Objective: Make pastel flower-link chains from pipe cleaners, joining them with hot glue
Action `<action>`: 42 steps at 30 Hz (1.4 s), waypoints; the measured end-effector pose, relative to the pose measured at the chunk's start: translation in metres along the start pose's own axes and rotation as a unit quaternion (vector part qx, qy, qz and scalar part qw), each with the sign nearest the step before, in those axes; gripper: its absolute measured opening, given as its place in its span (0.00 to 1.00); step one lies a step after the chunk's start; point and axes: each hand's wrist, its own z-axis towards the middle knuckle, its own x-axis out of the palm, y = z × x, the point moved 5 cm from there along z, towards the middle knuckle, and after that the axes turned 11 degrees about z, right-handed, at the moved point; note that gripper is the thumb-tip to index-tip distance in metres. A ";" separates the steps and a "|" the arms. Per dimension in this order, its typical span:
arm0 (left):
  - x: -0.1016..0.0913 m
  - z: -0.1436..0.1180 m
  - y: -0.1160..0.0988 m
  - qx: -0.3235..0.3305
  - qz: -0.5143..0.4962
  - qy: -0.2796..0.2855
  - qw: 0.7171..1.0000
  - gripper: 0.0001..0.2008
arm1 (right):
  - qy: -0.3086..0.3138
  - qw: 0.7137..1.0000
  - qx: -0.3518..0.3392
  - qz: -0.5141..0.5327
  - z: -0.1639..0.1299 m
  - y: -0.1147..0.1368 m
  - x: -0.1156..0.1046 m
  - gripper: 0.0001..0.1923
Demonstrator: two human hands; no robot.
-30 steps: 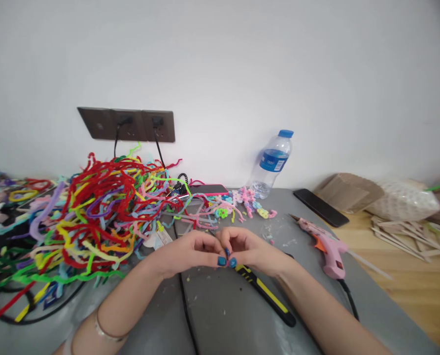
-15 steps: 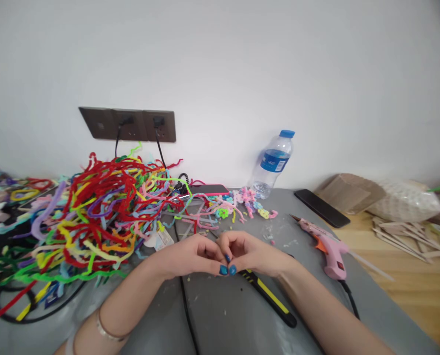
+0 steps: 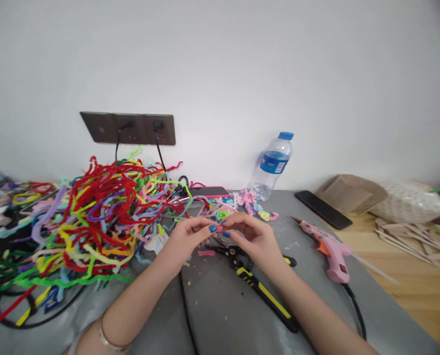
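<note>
Between my left thumb and forefinger is a small pink piece of pipe cleaner (image 3: 219, 229), with most of it covered by the fingers. My left hand (image 3: 186, 240) is closed on it. From the other side, my right hand (image 3: 256, 241) meets it with curved fingers closed at the same piece; its thumb sits slightly lower. Under my right hand lie wire pliers (image 3: 266, 296) with black and yellow handles, jaws pointing away to the left. A short pink pipe cleaner offcut (image 3: 206, 253) rests beside the jaws.
A big tangle of coloured pipe cleaners (image 3: 105, 212) covers the left. Behind my hands are small pastel twisted shapes (image 3: 245, 198) and a leaning water bottle (image 3: 273, 165). To the right are a black phone (image 3: 323, 209), a pink glue gun (image 3: 332, 249) and wooden sticks (image 3: 412, 241).
Both hands have risen and moved slightly away from me, and the fingertips have shifted apart. The pink piece in them, the pliers' pivot and the pink offcut now show.
</note>
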 end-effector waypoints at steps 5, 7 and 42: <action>0.004 -0.003 -0.003 -0.010 -0.031 -0.020 0.999 0.16 | -0.028 0.998 -0.036 -0.041 -0.005 0.003 0.006 0.06; 0.005 -0.005 -0.006 -0.010 -0.033 -0.023 0.999 0.16 | -0.036 0.997 -0.047 -0.049 -0.006 0.004 0.006 0.04; 0.003 -0.034 -0.048 0.431 0.309 -0.151 0.834 0.03 | -0.035 0.999 -0.022 -0.005 -0.005 0.009 0.006 0.10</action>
